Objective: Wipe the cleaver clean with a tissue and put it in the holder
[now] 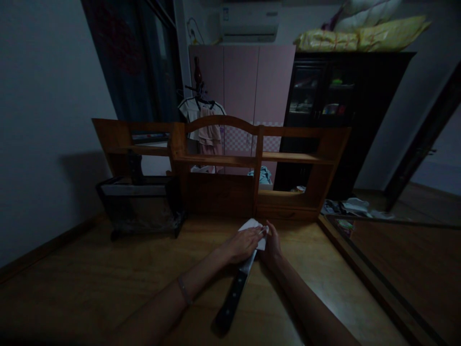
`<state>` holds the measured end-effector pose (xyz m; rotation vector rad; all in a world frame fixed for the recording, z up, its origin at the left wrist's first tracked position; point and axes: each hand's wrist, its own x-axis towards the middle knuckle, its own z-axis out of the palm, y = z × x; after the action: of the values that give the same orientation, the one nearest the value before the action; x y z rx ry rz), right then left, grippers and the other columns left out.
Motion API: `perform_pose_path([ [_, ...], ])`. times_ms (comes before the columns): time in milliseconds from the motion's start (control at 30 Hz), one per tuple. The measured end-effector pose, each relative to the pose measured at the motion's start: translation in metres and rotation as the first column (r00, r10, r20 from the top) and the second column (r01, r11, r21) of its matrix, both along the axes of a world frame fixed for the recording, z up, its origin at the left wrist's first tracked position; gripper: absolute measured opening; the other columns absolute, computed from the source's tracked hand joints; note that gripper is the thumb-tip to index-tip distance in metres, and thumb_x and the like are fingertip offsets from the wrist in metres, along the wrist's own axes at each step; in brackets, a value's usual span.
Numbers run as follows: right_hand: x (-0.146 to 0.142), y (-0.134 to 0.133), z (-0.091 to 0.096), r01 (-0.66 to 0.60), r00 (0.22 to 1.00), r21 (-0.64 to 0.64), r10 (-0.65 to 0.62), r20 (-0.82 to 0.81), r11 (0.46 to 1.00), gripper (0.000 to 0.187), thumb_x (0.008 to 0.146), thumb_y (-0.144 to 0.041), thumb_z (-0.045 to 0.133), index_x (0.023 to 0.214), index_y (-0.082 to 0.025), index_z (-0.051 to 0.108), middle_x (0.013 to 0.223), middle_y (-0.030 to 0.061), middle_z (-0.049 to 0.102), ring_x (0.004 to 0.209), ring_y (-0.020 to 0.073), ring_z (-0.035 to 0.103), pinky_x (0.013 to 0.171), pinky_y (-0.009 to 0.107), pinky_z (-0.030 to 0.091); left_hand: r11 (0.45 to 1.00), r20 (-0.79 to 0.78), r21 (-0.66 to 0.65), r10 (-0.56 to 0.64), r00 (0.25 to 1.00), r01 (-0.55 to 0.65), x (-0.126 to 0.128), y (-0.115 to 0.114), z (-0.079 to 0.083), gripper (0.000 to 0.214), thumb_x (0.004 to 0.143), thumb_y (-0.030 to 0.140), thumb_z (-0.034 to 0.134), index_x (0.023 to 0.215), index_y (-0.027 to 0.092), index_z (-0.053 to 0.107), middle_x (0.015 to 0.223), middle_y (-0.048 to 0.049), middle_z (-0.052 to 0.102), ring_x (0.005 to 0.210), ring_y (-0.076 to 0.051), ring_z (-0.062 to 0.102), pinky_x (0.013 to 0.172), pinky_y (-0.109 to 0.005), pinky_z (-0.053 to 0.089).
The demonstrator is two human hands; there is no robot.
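A kitchen knife (233, 298) lies on the wooden tabletop with its black riveted handle towards me. Its blade runs away from me beneath a white tissue (251, 224), which hides most of the metal. Over the tissue and blade, my left hand (245, 244) presses with its fingers closed on the paper. My right hand (272, 246) is at the right side of the same tissue, thumb up beside the left fingertips and fingers curled round its edge, partly hidden. Neither hand touches the knife's handle.
A dark knife holder (144, 206) with a black-handled knife (135, 166) upright in it stands at the left. Across the back runs a wooden shelf unit (221, 159). A raised edge (360, 269) borders the tabletop on the right.
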<state>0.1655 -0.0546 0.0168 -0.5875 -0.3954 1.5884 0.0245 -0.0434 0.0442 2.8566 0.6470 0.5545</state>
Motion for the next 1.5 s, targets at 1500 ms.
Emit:
perform_pose_path([
  [1500, -0.007, -0.004, 0.013, -0.11, 0.988, -0.021, 0.107, -0.109, 0.994, 0.026, 0.077, -0.04, 0.055, 0.081, -0.016, 0.066, 0.069, 0.0067, 0.071, 0.077, 0.0257, 0.069, 0.072, 0.038, 0.055, 0.98, -0.03, 0.14, 0.144, 0.989, -0.138, -0.018, 0.026, -0.004, 0.049, 0.097, 0.022, 0.017, 0.144, 0.018, 0.028, 0.149, -0.0044, 0.03, 0.138, -0.015, 0.023, 0.115, -0.038, 0.016],
])
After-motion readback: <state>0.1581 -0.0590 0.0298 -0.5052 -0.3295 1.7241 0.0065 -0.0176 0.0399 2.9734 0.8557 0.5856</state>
